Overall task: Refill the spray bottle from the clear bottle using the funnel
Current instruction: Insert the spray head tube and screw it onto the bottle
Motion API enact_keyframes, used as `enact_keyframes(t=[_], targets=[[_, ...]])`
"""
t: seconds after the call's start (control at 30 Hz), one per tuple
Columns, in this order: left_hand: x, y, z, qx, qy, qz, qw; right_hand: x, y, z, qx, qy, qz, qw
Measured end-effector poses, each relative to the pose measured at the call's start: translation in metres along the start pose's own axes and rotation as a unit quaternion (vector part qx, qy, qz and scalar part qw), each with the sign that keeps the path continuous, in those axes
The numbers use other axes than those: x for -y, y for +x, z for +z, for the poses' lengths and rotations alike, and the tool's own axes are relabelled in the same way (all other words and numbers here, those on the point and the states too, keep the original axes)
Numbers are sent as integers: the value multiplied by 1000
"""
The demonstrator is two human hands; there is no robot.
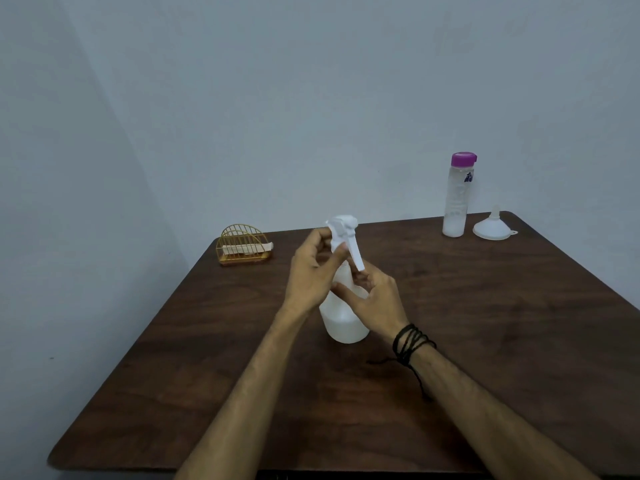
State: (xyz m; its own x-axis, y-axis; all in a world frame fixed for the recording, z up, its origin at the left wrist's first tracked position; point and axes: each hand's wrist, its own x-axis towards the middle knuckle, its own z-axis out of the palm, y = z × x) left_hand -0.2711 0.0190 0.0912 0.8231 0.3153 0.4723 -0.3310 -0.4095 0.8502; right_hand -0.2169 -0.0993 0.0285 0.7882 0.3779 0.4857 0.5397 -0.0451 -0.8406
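A white translucent spray bottle [343, 323] stands upright at the middle of the brown table, a little liquid in its base. My left hand [311, 271] grips its neck just under the white trigger head [344, 228]. My right hand [375, 299] wraps around the bottle's shoulder from the right. The clear bottle [457, 199] with a purple cap stands at the far right of the table, its cap on. A white funnel [491, 228] rests wide mouth down beside it, spout pointing up.
A gold wire holder [242, 249] with white paper in it sits at the table's far left corner. The table [502, 341] is dark wood with rounded corners, set against a pale wall. A black cord bracelet circles my right wrist.
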Motion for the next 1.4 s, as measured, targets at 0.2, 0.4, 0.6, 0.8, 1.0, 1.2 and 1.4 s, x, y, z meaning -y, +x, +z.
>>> enact_keyframes(t=[0.2, 0.4, 0.6, 0.8, 1.0, 1.2, 1.4], targets=[[16, -14, 6, -6, 23, 0, 1000, -10, -8, 8, -14, 13, -13, 1000], [24, -17, 3, -8, 14, -10, 1000, -16, -10, 11, -12, 11, -18, 1000], [27, -14, -4, 30, -2, -15, 999, -19, -11, 12, -24, -3, -29, 999], [31, -20, 5, 29, -107, -25, 993, -22, -14, 12, -20, -2, -34, 999], [27, -24, 20, -25, -127, -21, 991, -24, -14, 12, -19, 7, -37, 999], [36, -24, 24, -47, -104, -17, 993, -27, -14, 14, -15, 6, -33, 999], [41, -25, 24, -66, -114, -12, 991, -25, -13, 13, -5, 18, -25, 1000]])
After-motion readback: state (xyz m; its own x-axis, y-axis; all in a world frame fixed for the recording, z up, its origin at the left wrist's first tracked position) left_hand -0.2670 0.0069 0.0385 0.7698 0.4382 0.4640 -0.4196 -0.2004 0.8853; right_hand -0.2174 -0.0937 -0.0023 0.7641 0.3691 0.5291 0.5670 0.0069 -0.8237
